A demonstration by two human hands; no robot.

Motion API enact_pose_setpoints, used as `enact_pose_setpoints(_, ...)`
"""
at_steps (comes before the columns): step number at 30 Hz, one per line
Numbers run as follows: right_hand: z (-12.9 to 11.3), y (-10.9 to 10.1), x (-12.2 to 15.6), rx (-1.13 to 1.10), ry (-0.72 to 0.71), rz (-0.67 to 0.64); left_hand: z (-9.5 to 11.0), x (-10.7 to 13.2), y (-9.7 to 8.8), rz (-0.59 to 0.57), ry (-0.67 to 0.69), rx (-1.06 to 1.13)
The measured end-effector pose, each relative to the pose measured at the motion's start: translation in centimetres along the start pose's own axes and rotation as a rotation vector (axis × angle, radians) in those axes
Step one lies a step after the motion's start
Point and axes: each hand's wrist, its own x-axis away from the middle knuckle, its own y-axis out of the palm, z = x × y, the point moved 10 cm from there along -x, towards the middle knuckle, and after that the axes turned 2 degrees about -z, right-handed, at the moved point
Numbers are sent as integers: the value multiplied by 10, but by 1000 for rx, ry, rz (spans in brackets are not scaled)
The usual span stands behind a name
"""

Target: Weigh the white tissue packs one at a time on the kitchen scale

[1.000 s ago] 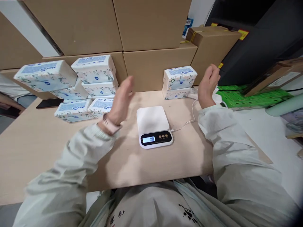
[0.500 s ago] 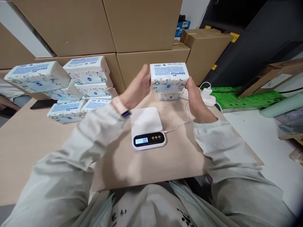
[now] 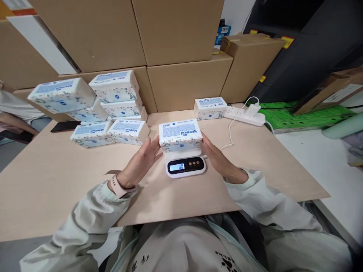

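A white flowered pack of tissues [image 3: 180, 132], marked Manhua, is between my two hands at the white kitchen scale [image 3: 185, 174]. It covers most of the weighing plate, and I cannot tell whether it touches the plate. The scale's display [image 3: 177, 167] reads 0.0. My left hand [image 3: 143, 160] presses the pack's left end with its fingers, a pale pink band on the wrist. Against the right end lie the fingers of my right hand [image 3: 219, 156].
Several more tissue packs [image 3: 113, 87] are stacked at the back left. One tissue pack [image 3: 210, 109] sits at the back beside a white power strip [image 3: 245, 115]. Cardboard boxes [image 3: 187, 81] line the table's rear edge. Another person's arm [image 3: 17, 121] shows at far left.
Both hands have brought the tissue pack down and toward me, from above the back of the table to the scale. The pack at the back is now uncovered.
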Motion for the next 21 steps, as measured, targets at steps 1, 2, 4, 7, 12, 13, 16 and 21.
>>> enact_pose_setpoints(1,4,-5,2,39,-6,57,-6,1,-5,19,-12,-3)
enact_pose_setpoints(2,7,-16,6,100,-16,158,-10,3,-12,57,-2,-23)
enact_pose_setpoints(4,6,-47,21,250,-72,465,-11,11,-32,197,122,-128)
enact_pose_setpoints(7,-6,-85,55,371,-213,904,1,40,-60,486,471,-336)
enact_pose_setpoints(12,-10,-105,73,450,-178,1159,-3,63,-69,636,653,-436)
enact_pose_setpoints(13,-10,-104,72,479,-165,1164,-3,63,-68,639,649,-436)
enact_pose_setpoints(16,-12,-98,71,486,-199,1149,0,63,-63,629,638,-417)
enact_pose_setpoints(21,-7,-93,69,388,-311,1117,-1,62,-59,577,679,-357)
